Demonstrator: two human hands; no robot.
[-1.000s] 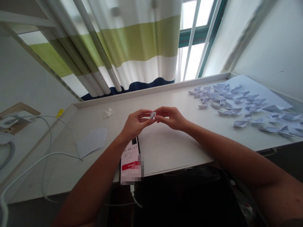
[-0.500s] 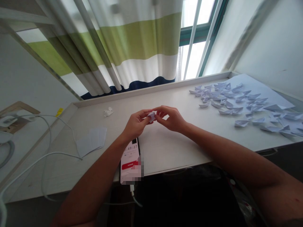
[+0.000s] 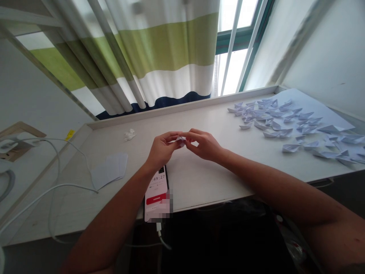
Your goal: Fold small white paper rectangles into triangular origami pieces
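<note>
Taking the held paper as the centre of the dial, a white plug (image 3: 159,227) is sitting at the lower end of a phone (image 3: 155,198), which is lying at seven o'clock on the near edge of the bench (image 3: 196,182). The left wrist is covering the phone's upper part, and a pixelated patch is hiding its lower right corner.

At the centre, just above the bench, the left hand (image 3: 161,150) and the right hand (image 3: 207,145) are gripping a small piece of folded paper (image 3: 180,141) between thumbs and fingers. The paper is looking white and compact, with creased, angled faces showing; the fingers are hiding much of it, so its full shape is staying unclear.

Between eight and nine o'clock, a few flat white sheets (image 3: 110,170) are lying partly overlapped, and a white cable (image 3: 72,185) is running close to their near corner. At nine o'clock, a crumpled white tissue (image 3: 130,134) is resting apart from them.

Between two and three o'clock, many folded paper boats (image 3: 278,133) are crowding the bench, some lying on a large white sheet (image 3: 327,108). Farther off, a green-and-white curtain (image 3: 168,47) is hanging from eleven to twelve o'clock, and a bright window (image 3: 232,70) is showing at one.
</note>
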